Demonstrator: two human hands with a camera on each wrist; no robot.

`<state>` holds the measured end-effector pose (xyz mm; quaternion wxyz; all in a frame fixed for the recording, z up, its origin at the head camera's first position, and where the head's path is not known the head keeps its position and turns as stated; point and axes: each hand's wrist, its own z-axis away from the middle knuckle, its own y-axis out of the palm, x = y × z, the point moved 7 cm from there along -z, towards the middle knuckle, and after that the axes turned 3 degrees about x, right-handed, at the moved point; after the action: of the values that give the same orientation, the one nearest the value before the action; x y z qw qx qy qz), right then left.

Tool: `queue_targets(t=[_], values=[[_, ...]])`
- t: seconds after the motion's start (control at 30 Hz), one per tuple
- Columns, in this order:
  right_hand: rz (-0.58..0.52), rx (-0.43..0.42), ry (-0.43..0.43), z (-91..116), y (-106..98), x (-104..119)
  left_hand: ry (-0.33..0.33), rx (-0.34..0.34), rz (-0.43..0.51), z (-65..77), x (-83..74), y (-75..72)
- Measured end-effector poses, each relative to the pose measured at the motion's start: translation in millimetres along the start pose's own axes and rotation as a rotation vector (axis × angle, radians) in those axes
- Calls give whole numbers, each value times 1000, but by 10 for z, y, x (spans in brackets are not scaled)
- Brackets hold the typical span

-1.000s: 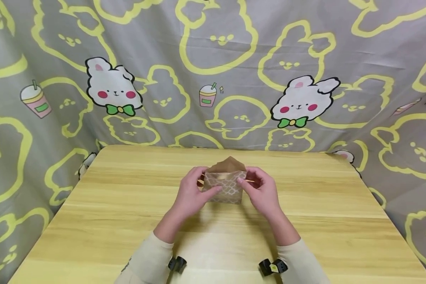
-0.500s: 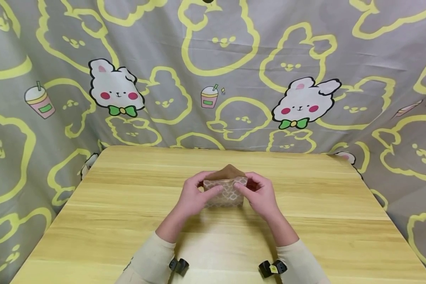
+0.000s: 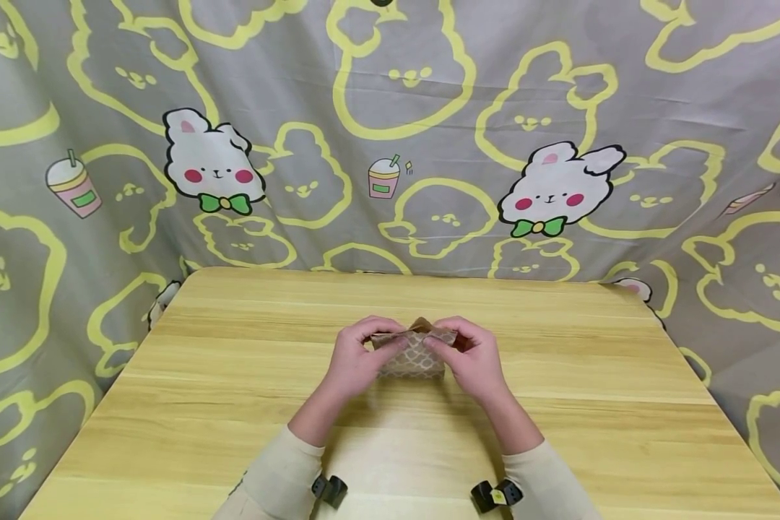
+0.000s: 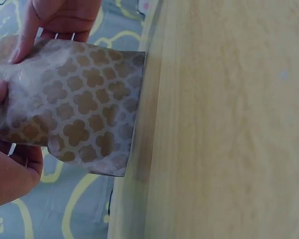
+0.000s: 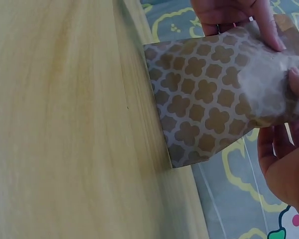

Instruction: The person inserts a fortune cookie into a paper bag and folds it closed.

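A small brown paper bag (image 3: 414,363) with a pale quatrefoil pattern is held upright over the middle of the table. My left hand (image 3: 356,359) grips its upper left side, thumb in front and fingers behind. On the upper right side, my right hand (image 3: 476,359) holds it the same way. Both thumbs press the front near the top edge, close to each other. Only a small tip of the brown back flap (image 3: 421,323) shows above the front. In the left wrist view the bag (image 4: 84,102) looks wrinkled near the thumbs and flatter toward its bottom corners.
The light wood table (image 3: 234,404) spreads out around the hands. Behind it and at both sides hangs a grey curtain (image 3: 299,79) with yellow outlines and white rabbits. Small black devices (image 3: 330,490) sit at the inner side of both sleeves.
The bag's mouth has narrowed, and its back flap has gone from standing tall to barely showing. Both thumbs have moved closer together, and the hands sit slightly lower.
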<state>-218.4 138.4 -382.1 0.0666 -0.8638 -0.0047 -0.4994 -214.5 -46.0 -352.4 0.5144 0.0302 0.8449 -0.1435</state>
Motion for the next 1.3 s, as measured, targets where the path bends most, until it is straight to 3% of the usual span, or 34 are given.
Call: queue_targets(t=[0.2, 0.43, 0.73, 0.93, 1.2, 1.3], values=[[-49, 11, -83, 10, 14, -8, -10, 29, 29, -1, 13, 23], [-4, 55, -147, 29, 54, 11, 9, 20, 25, 6, -11, 41], [-92, 44, -155, 25, 57, -31, 14, 62, 49, 11, -12, 77], [-117, 88, -139, 36, 67, -105, 29, 80, 47, 18, -4, 91], [-140, 89, -124, 37, 58, -164, -53, 101, 82, 12, 76, 112], [-134, 103, -109, 42, 61, -166, -19, 101, 55, 10, 67, 115]])
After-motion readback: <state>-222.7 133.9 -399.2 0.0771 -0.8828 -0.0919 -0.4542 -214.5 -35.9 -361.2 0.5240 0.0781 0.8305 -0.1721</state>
